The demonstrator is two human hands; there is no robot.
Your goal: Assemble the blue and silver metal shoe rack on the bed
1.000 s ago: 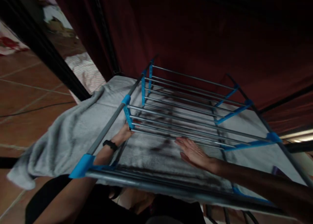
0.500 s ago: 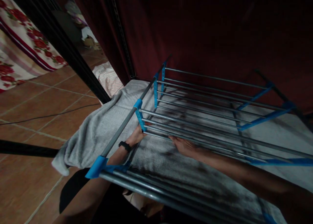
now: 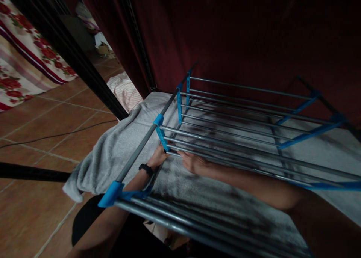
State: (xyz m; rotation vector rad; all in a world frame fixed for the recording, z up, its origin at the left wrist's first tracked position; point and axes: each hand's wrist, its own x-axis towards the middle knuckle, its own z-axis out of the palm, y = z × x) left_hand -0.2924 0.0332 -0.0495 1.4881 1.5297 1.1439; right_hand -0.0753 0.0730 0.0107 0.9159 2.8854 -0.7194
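Observation:
A grey towel lies spread under the upper rails of a metal drying rack with blue plastic joints. My left hand, with a black watch on its wrist, reaches under the rack's left bar and rests on the towel beside a blue joint; its fingers are hidden by the rails. Close to it on the right lies my right hand, flat on the towel with the fingers pointing left, partly covered by a rail. The towel's left end hangs over the rack's side.
A dark red curtain hangs right behind the rack. Brown floor tiles with a black cable across them lie to the left. A black post slants past a flowered cloth at the far left.
My right hand has slid left across the towel, from the middle of the rack to just beside my left hand. The left hand has stayed by the blue joint.

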